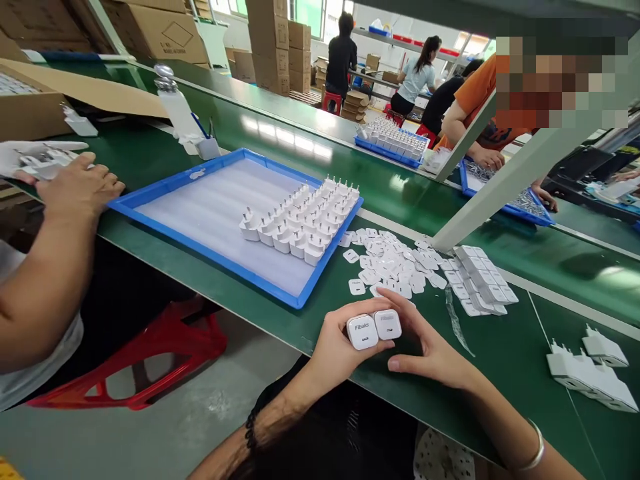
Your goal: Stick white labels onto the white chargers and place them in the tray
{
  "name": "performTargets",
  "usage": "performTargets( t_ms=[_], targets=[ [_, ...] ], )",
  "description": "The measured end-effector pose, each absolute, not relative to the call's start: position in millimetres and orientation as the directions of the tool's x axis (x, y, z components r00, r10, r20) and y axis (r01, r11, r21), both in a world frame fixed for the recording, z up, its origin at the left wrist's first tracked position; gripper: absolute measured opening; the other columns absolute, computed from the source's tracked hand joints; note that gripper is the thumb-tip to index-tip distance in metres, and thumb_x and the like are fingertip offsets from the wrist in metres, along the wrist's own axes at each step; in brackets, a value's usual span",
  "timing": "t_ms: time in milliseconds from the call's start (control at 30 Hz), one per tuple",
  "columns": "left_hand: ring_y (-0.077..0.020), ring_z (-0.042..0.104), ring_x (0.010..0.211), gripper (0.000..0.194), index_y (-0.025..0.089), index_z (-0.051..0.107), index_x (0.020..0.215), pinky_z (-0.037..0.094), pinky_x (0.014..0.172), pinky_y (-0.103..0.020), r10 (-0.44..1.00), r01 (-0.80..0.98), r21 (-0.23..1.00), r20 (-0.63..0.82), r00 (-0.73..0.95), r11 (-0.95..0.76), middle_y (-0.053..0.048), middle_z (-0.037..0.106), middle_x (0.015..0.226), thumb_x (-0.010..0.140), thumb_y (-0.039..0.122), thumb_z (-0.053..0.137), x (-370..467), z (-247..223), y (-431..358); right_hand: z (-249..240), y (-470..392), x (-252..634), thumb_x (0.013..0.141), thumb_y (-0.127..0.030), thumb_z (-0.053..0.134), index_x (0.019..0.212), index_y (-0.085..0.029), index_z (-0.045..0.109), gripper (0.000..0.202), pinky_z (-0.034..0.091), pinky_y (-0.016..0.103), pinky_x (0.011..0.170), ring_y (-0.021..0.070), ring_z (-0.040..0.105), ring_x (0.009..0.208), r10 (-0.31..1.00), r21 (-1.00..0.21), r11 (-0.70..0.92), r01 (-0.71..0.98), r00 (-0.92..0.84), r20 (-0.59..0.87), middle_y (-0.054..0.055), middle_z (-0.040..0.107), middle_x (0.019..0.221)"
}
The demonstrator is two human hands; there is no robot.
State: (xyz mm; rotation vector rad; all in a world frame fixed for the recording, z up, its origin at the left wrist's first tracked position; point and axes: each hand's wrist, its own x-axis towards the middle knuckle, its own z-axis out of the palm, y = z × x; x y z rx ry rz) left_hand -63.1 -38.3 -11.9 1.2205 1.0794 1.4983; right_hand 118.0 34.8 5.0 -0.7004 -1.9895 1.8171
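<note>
Two white USB charger plugs (362, 332) sit side by side in my left hand (331, 347), their flat faces with a port and "Fibaks" lettering turned toward me. My left fingers wrap round them from behind, with the thumb beneath. Close to their right side is my right hand (433, 353), thumb and fingers apart and nothing gripped. Just beyond my hands lies a loose heap of small white face plates (393, 260). A blue-rimmed tray (270, 291) to the left carries rows of white plug housings (300, 223), pins up.
Stacked white blocks of face plates (483, 280) stand right of the heap, beside a clear plastic strip (457, 320). Several chargers (590, 373) lie at far right. A co-worker's hand (75, 190) is at the left table edge. A slanted post (490, 180) rises ahead.
</note>
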Motion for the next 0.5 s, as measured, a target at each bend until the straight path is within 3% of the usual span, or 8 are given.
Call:
performTargets(
  t_ms=[67, 133, 200, 233, 300, 367, 500],
  targets=[
    [-0.0225, 0.069, 0.104, 0.035, 0.018, 0.071, 0.108, 0.056, 0.09, -0.03, 0.947, 0.096, 0.957, 0.285, -0.148, -0.273, -0.008, 0.074, 0.114, 0.074, 0.018, 0.078, -80, 0, -44, -3, 38, 118, 0.083, -0.034, 0.074, 0.146, -0.039, 0.036, 0.073, 0.037, 0.047, 0.109, 0.0278, 0.047, 0.129, 0.616, -0.999, 0.001, 0.036, -0.787, -0.028, 0.006, 0.049, 0.139],
    [-0.0225, 0.069, 0.105, 0.029, 0.018, 0.069, 0.11, 0.055, 0.094, -0.032, 0.904, 0.428, 0.851, 0.4, -0.151, -0.304, -0.009, 0.073, 0.116, 0.081, 0.017, 0.071, -105, 19, -50, -10, 39, 116, 0.087, -0.036, 0.068, 0.14, -0.035, 0.044, 0.059, 0.044, 0.045, 0.101, 0.027, 0.054, 0.119, 0.664, -0.999, -0.035, -0.011, -0.748, -0.015, 0.008, 0.055, 0.128],
    [-0.0249, 0.066, 0.112, 0.033, 0.017, 0.066, 0.115, 0.054, 0.097, -0.037, 0.888, 0.784, 0.59, 0.444, -0.117, -0.191, -0.01, 0.07, 0.121, 0.085, 0.007, 0.059, -133, 42, -52, -13, 37, 113, 0.088, -0.037, 0.066, 0.134, -0.032, 0.052, 0.048, 0.046, 0.042, 0.097, 0.0257, 0.057, 0.112, 0.681, -0.999, -0.051, -0.001, -0.732, -0.034, 0.008, 0.058, 0.12],
    [-0.0272, 0.064, 0.115, 0.039, 0.015, 0.065, 0.117, 0.055, 0.094, -0.039, 0.911, 0.913, 0.405, 0.394, -0.12, -0.054, -0.012, 0.068, 0.123, 0.083, 0.0, 0.053, -145, 52, -49, -14, 35, 112, 0.088, -0.036, 0.067, 0.13, -0.03, 0.055, 0.045, 0.045, 0.041, 0.096, 0.0248, 0.057, 0.109, 0.678, -0.998, -0.053, 0.018, -0.733, -0.049, 0.008, 0.059, 0.117],
    [-0.0323, 0.063, 0.113, 0.046, 0.01, 0.064, 0.113, 0.058, 0.08, -0.04, 0.963, 0.983, 0.01, 0.198, -0.183, 0.184, -0.018, 0.068, 0.12, 0.078, -0.01, 0.044, -162, 67, -38, -13, 30, 108, 0.087, -0.036, 0.068, 0.124, -0.028, 0.059, 0.039, 0.045, 0.038, 0.094, 0.0232, 0.057, 0.106, 0.669, -0.997, -0.052, 0.058, -0.739, -0.078, 0.007, 0.06, 0.112],
    [-0.0347, 0.066, 0.104, 0.044, 0.006, 0.066, 0.105, 0.058, 0.07, -0.037, 0.969, 0.943, -0.225, 0.034, -0.245, 0.246, -0.021, 0.069, 0.109, 0.075, -0.013, 0.04, -167, 72, -21, -11, 27, 105, 0.087, -0.036, 0.068, 0.12, -0.027, 0.061, 0.035, 0.045, 0.036, 0.092, 0.0213, 0.057, 0.102, 0.67, -0.995, -0.05, 0.088, -0.736, -0.099, 0.006, 0.061, 0.108],
    [-0.037, 0.069, 0.094, 0.037, 0.002, 0.066, 0.104, 0.055, 0.07, -0.04, 0.974, 0.935, -0.303, -0.071, -0.216, 0.185, -0.026, 0.07, 0.102, 0.078, -0.01, 0.043, -155, 61, 7, -9, 25, 103, 0.089, -0.035, 0.064, 0.115, -0.026, 0.063, 0.027, 0.045, 0.034, 0.088, 0.018, 0.056, 0.09, 0.667, -0.991, -0.01, 0.134, -0.737, -0.107, 0.003, 0.06, 0.095]
  ],
)
